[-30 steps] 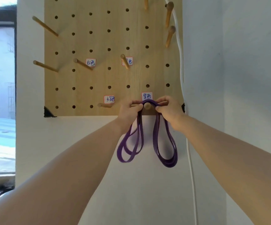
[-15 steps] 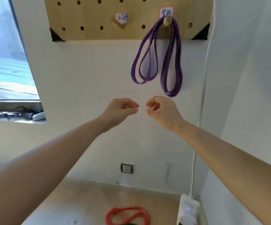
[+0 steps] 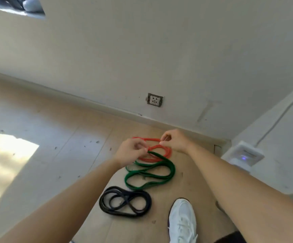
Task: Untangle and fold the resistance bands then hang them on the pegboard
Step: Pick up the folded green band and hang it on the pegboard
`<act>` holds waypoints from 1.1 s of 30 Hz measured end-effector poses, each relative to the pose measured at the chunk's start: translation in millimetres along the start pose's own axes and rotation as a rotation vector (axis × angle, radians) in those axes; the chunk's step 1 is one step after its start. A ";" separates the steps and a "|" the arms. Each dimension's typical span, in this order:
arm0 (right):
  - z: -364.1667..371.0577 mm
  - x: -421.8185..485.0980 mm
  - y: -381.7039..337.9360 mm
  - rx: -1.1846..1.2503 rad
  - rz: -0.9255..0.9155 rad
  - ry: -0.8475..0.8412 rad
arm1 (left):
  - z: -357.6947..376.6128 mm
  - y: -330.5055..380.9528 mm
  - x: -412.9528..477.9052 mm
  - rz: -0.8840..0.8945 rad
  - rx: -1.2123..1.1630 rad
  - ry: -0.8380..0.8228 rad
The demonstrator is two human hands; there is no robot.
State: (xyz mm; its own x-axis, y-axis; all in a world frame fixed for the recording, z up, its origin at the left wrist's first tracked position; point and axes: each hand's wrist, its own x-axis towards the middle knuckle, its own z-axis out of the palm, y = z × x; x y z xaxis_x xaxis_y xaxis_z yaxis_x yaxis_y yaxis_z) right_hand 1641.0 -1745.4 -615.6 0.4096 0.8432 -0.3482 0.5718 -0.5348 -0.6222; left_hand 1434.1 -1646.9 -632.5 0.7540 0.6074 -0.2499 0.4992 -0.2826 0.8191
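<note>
Red band is lying in loops on the floor, right under the fingertips of both hands, one strand running btwn them. Left hand is curling its fingers in toward the thumb, and right hand is doing the same. Can't tell whether they're pinching the red strand or just hovering over it.

It's looking like thin flat rubber: light, floppy, stretchy, prob. a bit grippy, so it'll be sagging rather than keeping shape. Best hold is a single strand at a loop's top, away from the crossover.

Green band is lying just person-side of the fingers, its end overlapping the red below the left fingertips. It's likely to be dragging along if the red gets lifted fast. Black band is sitting nearer still, apart, w/ a white shoe beside it. Beyond the fingers there's a wall socket; off to their right, a white box w/ a blue light.
</note>
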 end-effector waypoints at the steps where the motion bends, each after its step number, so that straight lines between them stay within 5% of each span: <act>1: 17.4 2.4 16.8 0.008 0.045 0.000 | 14.3 -17.7 -0.6 -0.023 -0.003 -0.015; 6: 85.2 4.7 87.7 0.002 0.240 0.011 | 85.8 -85.4 -4.0 -0.078 0.067 -0.056; 11: 120.2 12.8 138.2 -0.035 0.336 0.045 | 141.0 -120.0 -1.0 0.053 0.305 -0.023; 21: 128.4 20.9 160.8 0.132 0.392 0.068 | 183.4 -134.7 18.3 0.071 0.666 -0.124; 25: 108.0 18.8 140.7 0.259 0.407 0.005 | 159.7 -122.9 16.9 0.126 0.549 -0.093; 33: 61.5 10.2 64.9 0.345 0.267 -0.234 | 63.9 -61.7 4.5 0.048 -0.057 -0.232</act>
State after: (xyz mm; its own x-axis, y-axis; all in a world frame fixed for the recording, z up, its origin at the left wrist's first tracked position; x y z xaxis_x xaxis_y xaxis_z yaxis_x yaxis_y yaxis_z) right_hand 1638.6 -1768.1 -702.7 0.3165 0.6899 -0.6510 0.1837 -0.7179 -0.6715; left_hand 1434.1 -1674.2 -717.2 0.8577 0.4055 -0.3161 0.4400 -0.2607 0.8593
